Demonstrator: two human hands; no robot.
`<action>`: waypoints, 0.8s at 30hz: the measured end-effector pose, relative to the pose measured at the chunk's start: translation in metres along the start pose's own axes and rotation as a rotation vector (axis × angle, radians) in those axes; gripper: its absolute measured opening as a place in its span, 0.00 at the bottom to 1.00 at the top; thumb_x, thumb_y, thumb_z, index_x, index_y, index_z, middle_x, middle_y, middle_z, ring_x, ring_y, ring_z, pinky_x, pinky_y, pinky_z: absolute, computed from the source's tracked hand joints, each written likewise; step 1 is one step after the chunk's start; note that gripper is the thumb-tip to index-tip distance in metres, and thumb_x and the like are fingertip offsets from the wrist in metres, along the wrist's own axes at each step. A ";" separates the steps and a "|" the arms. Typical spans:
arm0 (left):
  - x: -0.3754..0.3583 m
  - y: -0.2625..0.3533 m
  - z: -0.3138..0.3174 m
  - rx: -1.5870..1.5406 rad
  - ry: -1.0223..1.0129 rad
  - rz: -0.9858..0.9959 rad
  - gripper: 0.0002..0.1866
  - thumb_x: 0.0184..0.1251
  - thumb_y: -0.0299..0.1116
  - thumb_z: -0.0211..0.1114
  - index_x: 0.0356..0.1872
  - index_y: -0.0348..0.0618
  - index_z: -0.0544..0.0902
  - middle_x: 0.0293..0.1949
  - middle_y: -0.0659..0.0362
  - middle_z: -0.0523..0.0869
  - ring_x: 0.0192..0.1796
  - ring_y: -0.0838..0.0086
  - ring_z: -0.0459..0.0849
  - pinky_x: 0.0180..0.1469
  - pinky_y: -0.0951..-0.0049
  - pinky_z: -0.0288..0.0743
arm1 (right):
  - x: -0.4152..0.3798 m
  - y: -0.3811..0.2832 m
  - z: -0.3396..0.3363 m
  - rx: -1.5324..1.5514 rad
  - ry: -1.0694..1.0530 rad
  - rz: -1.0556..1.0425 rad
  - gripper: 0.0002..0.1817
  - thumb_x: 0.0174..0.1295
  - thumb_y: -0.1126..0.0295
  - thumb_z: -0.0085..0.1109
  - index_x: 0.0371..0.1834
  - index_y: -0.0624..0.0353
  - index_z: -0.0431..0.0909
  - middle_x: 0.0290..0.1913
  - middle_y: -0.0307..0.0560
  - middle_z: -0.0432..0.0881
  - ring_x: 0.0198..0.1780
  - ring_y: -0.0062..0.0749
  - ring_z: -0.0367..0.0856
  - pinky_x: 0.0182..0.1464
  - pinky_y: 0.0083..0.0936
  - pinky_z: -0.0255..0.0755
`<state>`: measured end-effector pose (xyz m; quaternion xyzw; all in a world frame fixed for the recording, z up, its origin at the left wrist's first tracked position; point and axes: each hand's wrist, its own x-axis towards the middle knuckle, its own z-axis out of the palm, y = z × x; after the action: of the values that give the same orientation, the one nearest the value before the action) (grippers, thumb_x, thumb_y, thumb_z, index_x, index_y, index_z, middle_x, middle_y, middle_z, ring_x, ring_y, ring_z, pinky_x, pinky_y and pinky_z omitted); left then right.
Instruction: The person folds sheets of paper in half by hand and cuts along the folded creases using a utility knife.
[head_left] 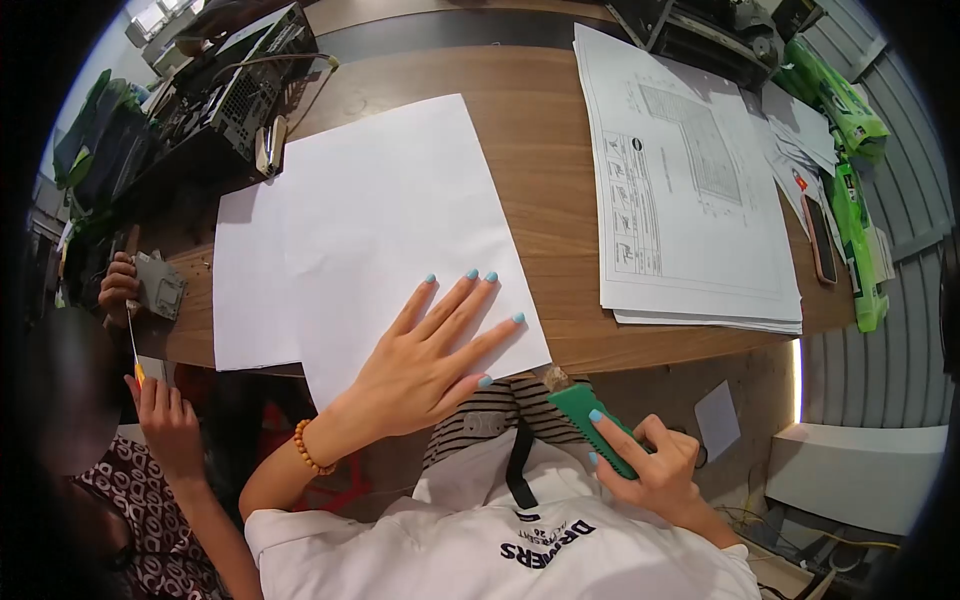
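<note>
Fingers (pixel 470 300) of the left hand (pixel 425 365) lie spread flat on the white paper (pixel 390 210), still whole and uncut, while the right hand (pixel 655 470), nearer the body, is wrapped tight around a green cutter (pixel 592 420).

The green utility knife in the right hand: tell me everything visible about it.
The green utility knife looks like plastic, with a ribbed top edge on its long, flat body. The right hand grips its rear half, thumb pressing the ribbed part. It points up and left toward the table edge, held below the tabletop, just off the white sheet's lower corner. A dull tip shows at its front end; whether a blade is extended cannot be told.
</note>
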<state>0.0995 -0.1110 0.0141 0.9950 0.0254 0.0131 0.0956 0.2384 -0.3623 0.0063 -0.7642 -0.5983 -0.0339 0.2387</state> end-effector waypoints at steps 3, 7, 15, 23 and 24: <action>-0.002 -0.001 -0.002 0.041 -0.036 0.046 0.24 0.67 0.45 0.44 0.65 0.67 0.63 0.68 0.50 0.56 0.70 0.59 0.53 0.70 0.52 0.39 | -0.007 0.003 -0.001 0.036 -0.009 -0.018 0.27 0.38 0.66 0.66 0.49 0.45 0.81 0.19 0.37 0.65 0.11 0.21 0.60 0.13 0.18 0.56; -0.006 -0.003 -0.002 0.057 -0.066 0.073 0.24 0.66 0.49 0.45 0.64 0.71 0.63 0.68 0.51 0.56 0.70 0.60 0.53 0.70 0.52 0.40 | -0.013 0.005 -0.007 0.055 -0.025 -0.024 0.26 0.38 0.66 0.66 0.47 0.45 0.81 0.19 0.37 0.65 0.11 0.21 0.60 0.13 0.18 0.56; -0.008 0.000 -0.004 0.053 -0.093 0.086 0.35 0.50 0.40 0.63 0.63 0.69 0.64 0.68 0.51 0.58 0.70 0.60 0.55 0.70 0.52 0.43 | -0.013 0.004 -0.003 0.034 -0.009 -0.066 0.26 0.37 0.65 0.66 0.47 0.44 0.81 0.19 0.36 0.66 0.12 0.19 0.59 0.13 0.18 0.55; -0.014 -0.002 -0.002 0.033 -0.052 0.103 0.38 0.50 0.33 0.62 0.65 0.72 0.61 0.68 0.54 0.58 0.70 0.61 0.55 0.70 0.53 0.45 | -0.003 0.003 -0.005 0.020 -0.006 -0.094 0.25 0.37 0.65 0.66 0.46 0.44 0.82 0.17 0.35 0.65 0.12 0.19 0.59 0.13 0.16 0.54; -0.014 -0.002 -0.002 0.044 -0.053 0.101 0.38 0.51 0.33 0.62 0.65 0.74 0.60 0.68 0.54 0.58 0.70 0.61 0.56 0.70 0.53 0.45 | -0.003 0.005 -0.006 0.020 -0.006 -0.093 0.25 0.37 0.65 0.66 0.46 0.44 0.82 0.17 0.35 0.65 0.12 0.19 0.59 0.13 0.16 0.54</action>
<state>0.0855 -0.1093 0.0154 0.9969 -0.0271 -0.0089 0.0738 0.2431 -0.3678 0.0087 -0.7333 -0.6341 -0.0366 0.2426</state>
